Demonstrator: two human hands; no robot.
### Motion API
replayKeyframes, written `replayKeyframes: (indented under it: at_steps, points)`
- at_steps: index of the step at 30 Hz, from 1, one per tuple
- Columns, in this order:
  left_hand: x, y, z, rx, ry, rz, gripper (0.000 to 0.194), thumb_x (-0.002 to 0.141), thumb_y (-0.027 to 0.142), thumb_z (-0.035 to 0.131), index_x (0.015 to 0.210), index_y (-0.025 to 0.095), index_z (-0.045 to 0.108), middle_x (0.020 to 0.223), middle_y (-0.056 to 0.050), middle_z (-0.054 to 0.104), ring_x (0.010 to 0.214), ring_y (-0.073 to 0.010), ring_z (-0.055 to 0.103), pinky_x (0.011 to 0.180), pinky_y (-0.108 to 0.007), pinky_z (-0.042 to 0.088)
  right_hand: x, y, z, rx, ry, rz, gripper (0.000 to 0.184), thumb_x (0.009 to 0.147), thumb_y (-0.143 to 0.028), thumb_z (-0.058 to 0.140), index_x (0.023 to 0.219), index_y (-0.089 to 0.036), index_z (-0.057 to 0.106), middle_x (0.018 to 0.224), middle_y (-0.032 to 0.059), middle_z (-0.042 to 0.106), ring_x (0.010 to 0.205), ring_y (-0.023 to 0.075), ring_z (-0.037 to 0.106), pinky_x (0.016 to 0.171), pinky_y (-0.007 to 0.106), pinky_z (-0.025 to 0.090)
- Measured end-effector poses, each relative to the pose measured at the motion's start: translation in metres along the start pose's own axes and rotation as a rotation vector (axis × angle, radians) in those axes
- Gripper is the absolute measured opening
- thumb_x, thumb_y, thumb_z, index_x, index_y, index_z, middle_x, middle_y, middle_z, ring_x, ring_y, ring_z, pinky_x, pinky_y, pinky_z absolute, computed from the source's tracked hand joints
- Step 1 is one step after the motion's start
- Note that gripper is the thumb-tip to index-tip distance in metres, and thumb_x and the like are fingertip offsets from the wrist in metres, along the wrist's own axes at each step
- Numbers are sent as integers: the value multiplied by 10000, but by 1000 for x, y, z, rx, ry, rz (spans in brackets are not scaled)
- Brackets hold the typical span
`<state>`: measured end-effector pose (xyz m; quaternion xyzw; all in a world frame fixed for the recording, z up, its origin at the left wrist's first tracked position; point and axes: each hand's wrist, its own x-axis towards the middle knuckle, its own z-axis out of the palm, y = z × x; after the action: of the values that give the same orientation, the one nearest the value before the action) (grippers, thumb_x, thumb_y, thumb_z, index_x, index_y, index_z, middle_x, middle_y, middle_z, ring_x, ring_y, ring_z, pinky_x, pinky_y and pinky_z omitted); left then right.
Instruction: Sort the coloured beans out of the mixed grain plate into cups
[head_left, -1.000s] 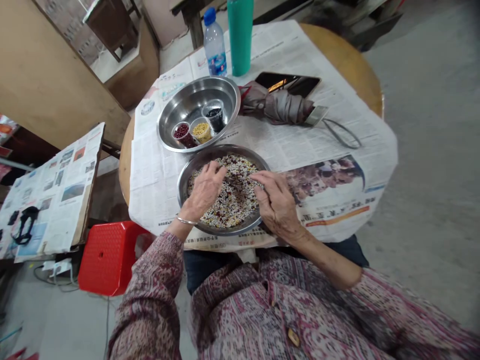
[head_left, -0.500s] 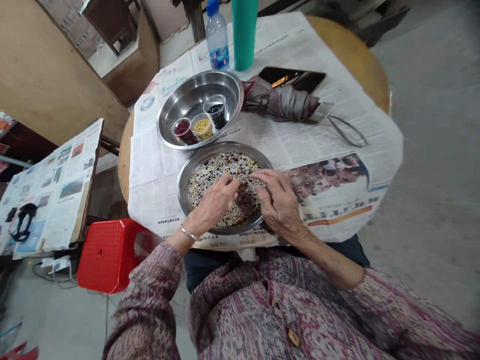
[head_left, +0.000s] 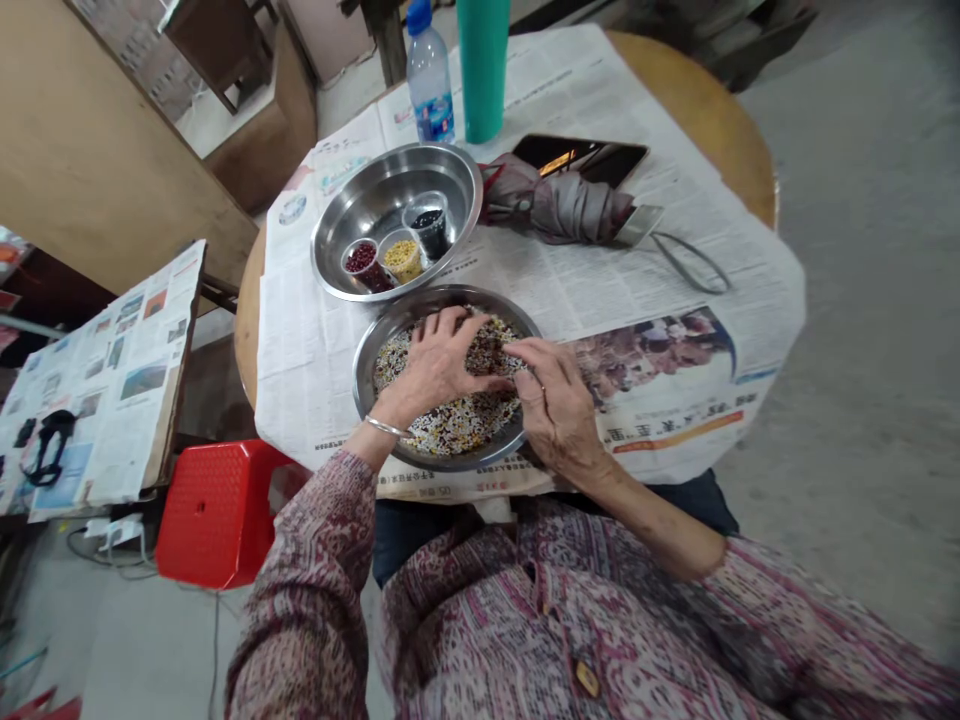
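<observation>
A steel bowl (head_left: 363,402) holds a mix of white rice-like grains with dark red, yellow and black bits (head_left: 457,425). Over the mix, my left hand (head_left: 439,365) is open, its fingers spread and fingertips down at the grains; a bangle circles that wrist. At the right rim rests my right hand (head_left: 559,410), its fingers curled and thumb drawn in; whatever they hold is too small to make out. Behind, a larger steel basin (head_left: 352,205) contains a cup of dark red beans (head_left: 363,262), a cup of yellow grains (head_left: 401,256) and a cup of black beans (head_left: 430,230).
Newspaper (head_left: 300,370) covers the round table. Beyond the basin stand a water bottle (head_left: 431,85) and a teal cylinder (head_left: 482,70). A folded umbrella (head_left: 562,205) and a dark tablet-like device (head_left: 592,158) lie to the right. A red stool (head_left: 214,510) is at the left.
My left hand has gone from bunched fingers to spread ones, reaching slightly farther over the grains. My right hand stays at the rim, with its thumb drawn closer to the fingers.
</observation>
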<state>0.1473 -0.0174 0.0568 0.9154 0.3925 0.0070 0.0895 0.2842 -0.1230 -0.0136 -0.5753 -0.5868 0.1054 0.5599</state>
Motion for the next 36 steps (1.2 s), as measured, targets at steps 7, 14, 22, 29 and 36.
replayKeyframes:
  at_steps: [7, 14, 22, 29, 36]
  points:
    - [-7, 14, 6, -9, -192, 281, 268, 885, 276, 673, 1145, 213, 670, 1190, -79, 628, 1175, -277, 569, 1034, -455, 480, 0, -1, 0, 12, 15, 6, 330, 1047, -325, 399, 1281, -259, 621, 1253, 112, 665, 1208, 274, 617, 1068, 521, 501]
    - [-66, -17, -15, 82, -116, 149, 123, 913, 203, 620, 1016, 222, 686, 1093, -52, 654, 1082, -245, 593, 995, -431, 482, 0, 2, 2, -1, 2, -3, 328, 1043, -330, 413, 1287, -257, 619, 1260, 119, 664, 1209, 275, 610, 1062, 534, 490]
    - [-109, -55, 1, -188, 336, 49, 126, 1031, 207, 529, 985, 201, 646, 950, -31, 643, 932, -162, 626, 900, -318, 546, 5, -4, -6, -190, -65, -153, 237, 1004, -292, 512, 1161, -220, 675, 1143, 104, 723, 1121, 274, 641, 1026, 515, 482]
    - [-110, -56, 32, -264, 752, 27, 108, 987, 143, 578, 958, 201, 665, 934, -36, 698, 908, -180, 638, 893, -369, 525, 34, -38, -35, -258, -695, -461, 188, 948, -173, 551, 814, -213, 677, 819, 34, 727, 800, 190, 661, 798, 349, 494]
    - [-113, -55, 45, -356, 879, -88, 162, 911, 84, 598, 988, 202, 678, 1247, -98, 614, 1199, -246, 568, 1029, -461, 487, 34, -28, -2, -244, -961, -474, 245, 912, -81, 510, 959, -216, 709, 912, 55, 728, 866, 197, 663, 811, 336, 526]
